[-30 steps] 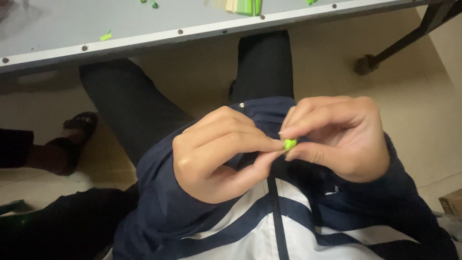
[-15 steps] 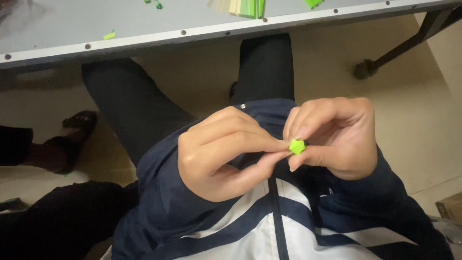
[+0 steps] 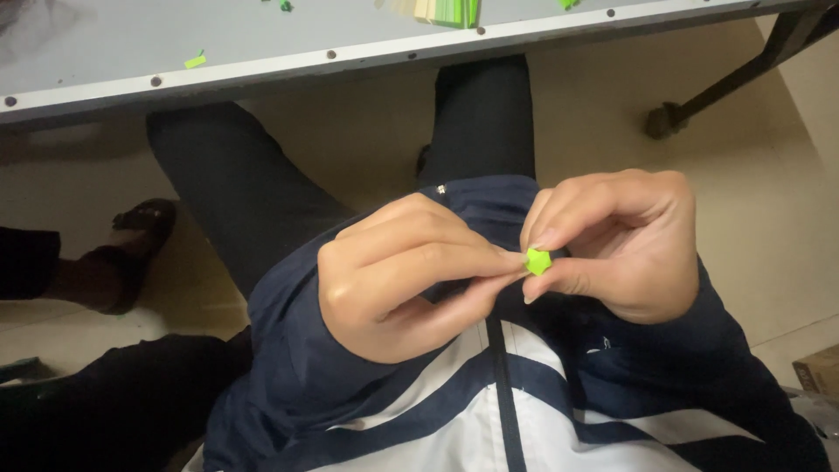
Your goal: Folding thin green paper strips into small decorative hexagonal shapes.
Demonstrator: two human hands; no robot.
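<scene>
Head view: lap, below worktop (image 3: 105,70) edge.
Left hand (image 3: 411,275): pinches green paper star (image 3: 537,260) at 3 o'clock.
Right hand (image 3: 616,245): fingertips grip star's other side.
Paper strips (image 3: 446,10): 12 o'clock.

left hand (image 3: 402,275) – right hand (image 3: 616,245) | both pinch small green paper star (image 3: 537,260) | above lap

Paper star (image 3: 537,260) between both hands' fingertips, table (image 3: 105,52) beyond, above lap

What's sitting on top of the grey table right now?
On the grey table lie small green paper scraps and a stack of green and cream paper strips. The frame's top edge cuts off the rest of the tabletop.
</scene>
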